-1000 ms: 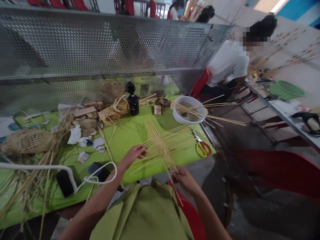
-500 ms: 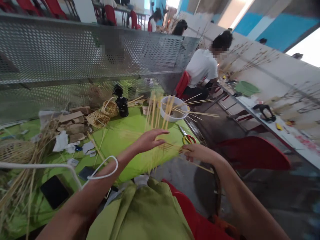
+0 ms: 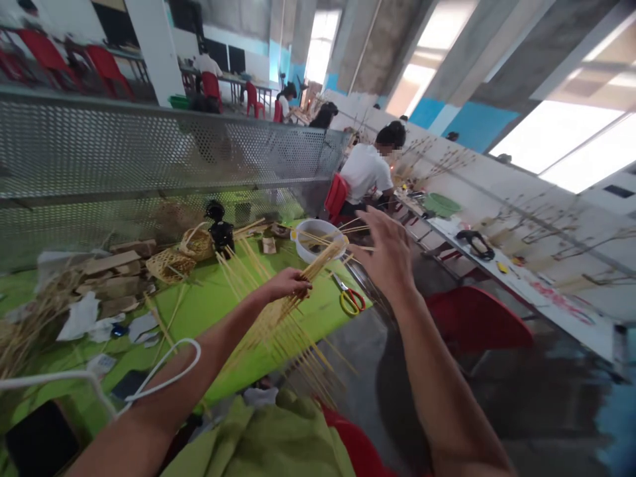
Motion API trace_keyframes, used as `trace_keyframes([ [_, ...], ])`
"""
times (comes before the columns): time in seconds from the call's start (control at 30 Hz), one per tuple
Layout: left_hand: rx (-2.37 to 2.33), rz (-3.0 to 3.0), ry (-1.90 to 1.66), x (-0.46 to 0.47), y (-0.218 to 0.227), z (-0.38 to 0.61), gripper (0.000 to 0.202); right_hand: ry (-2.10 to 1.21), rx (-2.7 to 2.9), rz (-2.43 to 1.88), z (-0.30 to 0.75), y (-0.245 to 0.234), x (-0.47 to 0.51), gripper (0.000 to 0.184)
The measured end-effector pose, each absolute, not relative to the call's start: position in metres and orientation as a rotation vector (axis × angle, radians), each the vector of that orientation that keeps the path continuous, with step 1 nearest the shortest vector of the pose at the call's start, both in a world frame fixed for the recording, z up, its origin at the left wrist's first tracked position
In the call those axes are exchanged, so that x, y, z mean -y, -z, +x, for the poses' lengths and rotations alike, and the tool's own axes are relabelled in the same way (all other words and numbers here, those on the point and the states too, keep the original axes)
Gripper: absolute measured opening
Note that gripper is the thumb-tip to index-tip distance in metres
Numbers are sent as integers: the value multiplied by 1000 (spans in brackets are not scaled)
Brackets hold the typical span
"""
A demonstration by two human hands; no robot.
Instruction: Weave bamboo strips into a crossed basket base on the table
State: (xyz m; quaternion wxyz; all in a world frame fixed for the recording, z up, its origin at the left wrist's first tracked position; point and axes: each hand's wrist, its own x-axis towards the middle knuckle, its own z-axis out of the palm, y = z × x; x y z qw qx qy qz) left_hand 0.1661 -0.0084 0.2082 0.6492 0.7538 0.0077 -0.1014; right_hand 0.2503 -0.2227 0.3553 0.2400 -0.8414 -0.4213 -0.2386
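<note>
My left hand point(image 3: 287, 285) is closed on the middle of a crossed bundle of thin bamboo strips point(image 3: 278, 318), lifted off the green table point(image 3: 209, 311) and tilted, with its ends fanning toward my lap and toward a white bowl point(image 3: 318, 240). My right hand point(image 3: 386, 252) is raised in the air to the right of the strips, fingers spread, holding nothing. Yellow-and-red scissors point(image 3: 352, 299) lie on the table near its right edge, below my right hand.
Small woven baskets point(image 3: 179, 255), a black pot point(image 3: 221, 232), wood scraps, paper bits and loose straw crowd the table's left. A perforated metal screen point(image 3: 149, 159) stands behind. A seated person in white point(image 3: 366, 172) works at right; a red chair point(image 3: 477, 318) is beside me.
The strips have been lifted off the table and swung up; my left hand closed on them. My right hand let go and rose, opening. My view tilted upward.
</note>
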Motion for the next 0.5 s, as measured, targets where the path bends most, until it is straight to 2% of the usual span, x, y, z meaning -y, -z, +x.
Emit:
trace_keyframes([
  [0.03, -61, 1643, 223, 7, -208, 166, 35, 659, 994, -2189, 252, -347, 231, 57],
  [0.1, -126, 1539, 207, 7, -208, 165, 39, 452, 719, -2000, 256, -319, 241, 59],
  [0.2, -119, 1526, 216, 12, -205, 165, 41, -199, 505, -1764, 251, -263, 234, 65],
  [0.27, -59, 1564, 242, 15, -204, 165, 40, -459, 495, -1614, 243, -234, 220, 59],
  [0.33, 15, 1603, 266, 17, -203, 166, 38, -572, 478, -1481, 235, -218, 205, 51],
  [0.5, 60, 1651, 347, 12, -196, 167, 32, -583, 323, -1304, 234, -211, 183, 43],
])
